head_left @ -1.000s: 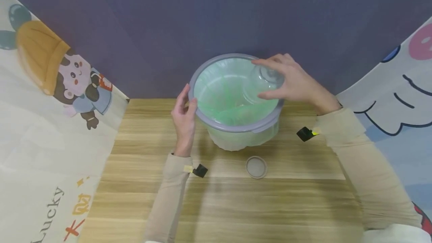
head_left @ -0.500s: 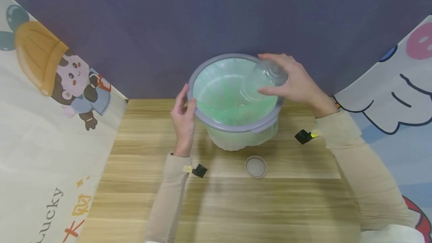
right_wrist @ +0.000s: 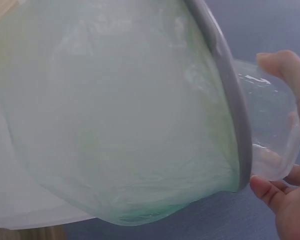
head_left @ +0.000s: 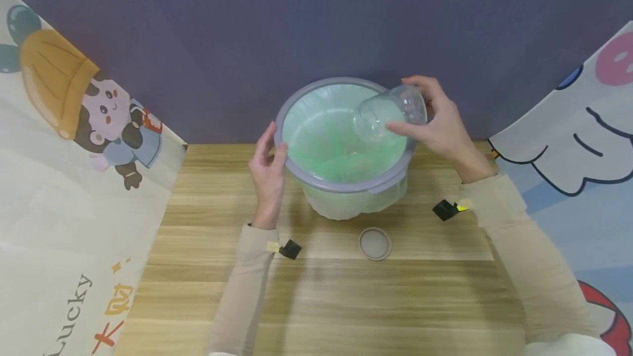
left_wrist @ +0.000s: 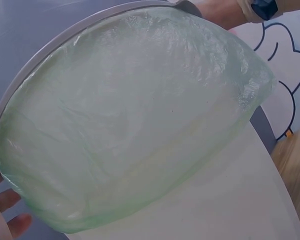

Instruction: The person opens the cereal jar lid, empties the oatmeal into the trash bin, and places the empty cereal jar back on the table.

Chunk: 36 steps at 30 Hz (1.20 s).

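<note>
A trash can (head_left: 341,187) with a grey rim and a thin green bag (left_wrist: 130,110) folded over its edge stands at the back of the table. My left hand (head_left: 268,177) holds the rim at the left, thumb on top and fingers along the outside. In my right hand (head_left: 445,128) is a clear plastic jar (right_wrist: 270,120), gripped around its sides near the base. The jar lies tilted over the right part of the can, its mouth pointing left and down into the bag. In the right wrist view the rim and bag hide the jar's mouth end.
A small round lid (head_left: 375,244) lies on the wooden table (head_left: 386,301) in front of the can. A dark wall (head_left: 316,21) rises right behind it. Printed cartoon panels (head_left: 114,180) border the table on both sides.
My right hand has shifted right and turned, so the jar now tilts more sideways with its base toward the right. The left hand stays at the can's rim.
</note>
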Tool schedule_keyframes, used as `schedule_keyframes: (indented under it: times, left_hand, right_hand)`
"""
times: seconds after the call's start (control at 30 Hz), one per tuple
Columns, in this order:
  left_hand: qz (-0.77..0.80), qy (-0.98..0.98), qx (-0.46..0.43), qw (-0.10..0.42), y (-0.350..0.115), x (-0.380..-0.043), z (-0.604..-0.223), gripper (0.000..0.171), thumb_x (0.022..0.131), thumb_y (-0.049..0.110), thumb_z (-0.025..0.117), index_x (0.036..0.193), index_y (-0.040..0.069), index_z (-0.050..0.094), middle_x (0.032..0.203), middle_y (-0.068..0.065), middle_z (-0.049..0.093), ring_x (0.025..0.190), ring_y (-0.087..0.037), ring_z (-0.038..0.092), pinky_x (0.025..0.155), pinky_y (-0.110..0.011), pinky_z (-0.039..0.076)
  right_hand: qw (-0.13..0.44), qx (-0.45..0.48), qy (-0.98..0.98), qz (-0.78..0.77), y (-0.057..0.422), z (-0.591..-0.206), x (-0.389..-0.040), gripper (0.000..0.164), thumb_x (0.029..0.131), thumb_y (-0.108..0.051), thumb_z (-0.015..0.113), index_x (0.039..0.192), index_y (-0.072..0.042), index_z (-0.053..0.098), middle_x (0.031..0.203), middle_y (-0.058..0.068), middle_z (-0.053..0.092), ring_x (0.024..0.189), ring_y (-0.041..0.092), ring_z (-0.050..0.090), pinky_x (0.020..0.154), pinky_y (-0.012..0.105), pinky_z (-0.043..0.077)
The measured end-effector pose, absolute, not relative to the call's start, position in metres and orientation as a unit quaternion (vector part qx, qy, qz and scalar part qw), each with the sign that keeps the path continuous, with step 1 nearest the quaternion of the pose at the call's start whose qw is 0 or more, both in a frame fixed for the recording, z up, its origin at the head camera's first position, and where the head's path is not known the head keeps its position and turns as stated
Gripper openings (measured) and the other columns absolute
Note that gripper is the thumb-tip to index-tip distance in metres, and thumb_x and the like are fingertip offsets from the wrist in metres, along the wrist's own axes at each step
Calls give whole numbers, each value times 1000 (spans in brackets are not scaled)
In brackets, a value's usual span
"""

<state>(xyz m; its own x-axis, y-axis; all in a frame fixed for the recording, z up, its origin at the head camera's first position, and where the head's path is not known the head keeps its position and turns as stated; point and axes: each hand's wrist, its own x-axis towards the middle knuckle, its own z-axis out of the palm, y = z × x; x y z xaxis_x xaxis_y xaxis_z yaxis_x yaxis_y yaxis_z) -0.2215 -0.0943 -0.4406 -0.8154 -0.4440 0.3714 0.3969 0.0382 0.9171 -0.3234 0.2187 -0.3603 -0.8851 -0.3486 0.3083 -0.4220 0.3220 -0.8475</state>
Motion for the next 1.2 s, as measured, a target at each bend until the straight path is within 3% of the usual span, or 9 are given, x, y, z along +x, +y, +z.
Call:
schedule_keyframes:
  times: [0.23, 0.37, 0.47, 0.6, 0.77, 0.83, 1.0, 1.2]
  left_hand:
    - [-660, -684, 10, 309, -100, -222, -436, 48, 98, 11, 64, 145, 4, 58, 148, -7, 59, 106, -15, 66, 81, -24, 62]
    - [-642, -701, 4, 311, -102, -222, -434, 47, 98, 12, 65, 144, 2, 58, 148, -7, 59, 116, -23, 63, 83, -23, 61]
    - [-637, -705, 2, 311, -102, -223, -434, 47, 98, 12, 65, 144, 2, 58, 148, -8, 58, 120, -29, 61, 84, -23, 60]
    - [-641, -704, 7, 305, -101, -221, -433, 47, 98, 11, 64, 144, 3, 58, 149, -7, 57, 120, -28, 62, 84, -23, 60]
    - [-652, -696, 10, 301, -101, -220, -433, 46, 99, 10, 63, 145, 4, 58, 151, -7, 56, 119, -31, 63, 81, -22, 61]
    - [-654, -693, 9, 301, -101, -220, -433, 46, 99, 10, 63, 145, 4, 58, 151, -8, 56, 117, -33, 64, 80, -22, 62]
    - [-660, -690, 8, 299, -101, -220, -433, 47, 99, 11, 63, 145, 6, 58, 149, -7, 57, 108, -33, 66, 78, -24, 63]
    - [-656, -691, 10, 304, -100, -220, -435, 48, 98, 11, 62, 145, 4, 58, 150, -6, 57, 108, -25, 67, 78, -25, 63]
  right_hand:
    - [55, 238, -770, 590, 217, -364, -320, 80, 81, -5, 84, 148, -27, 47, 129, 1, 58, 108, 18, 56, 88, 23, 46]
    - [63, 238, -764, 597, 214, -365, -318, 79, 81, -3, 84, 148, -26, 48, 129, 1, 58, 109, 18, 56, 90, 23, 46]
    - [69, 235, -764, 597, 213, -364, -317, 80, 80, -4, 85, 149, -26, 50, 138, 1, 56, 114, 16, 54, 91, 22, 46]
    - [74, 245, -736, 627, 213, -361, -317, 82, 78, 4, 83, 150, -22, 53, 150, 4, 48, 124, 18, 50, 94, 21, 49]
    - [99, 279, -731, 614, 211, -354, -317, 87, 74, 8, 84, 151, -19, 54, 154, 1, 50, 136, 16, 43, 114, 27, 36]
    - [119, 289, -741, 594, 210, -350, -317, 88, 72, 6, 86, 151, -19, 55, 152, -1, 52, 137, 14, 42, 116, 30, 32]
    - [161, 310, -764, 542, 207, -342, -318, 88, 71, -1, 88, 150, -22, 56, 143, 2, 59, 127, 14, 45, 108, 32, 34]
    - [176, 427, -822, 334, 203, -343, -331, 83, 68, -26, 94, 145, -22, 62, 128, 17, 60, 106, 30, 42, 85, 40, 34]
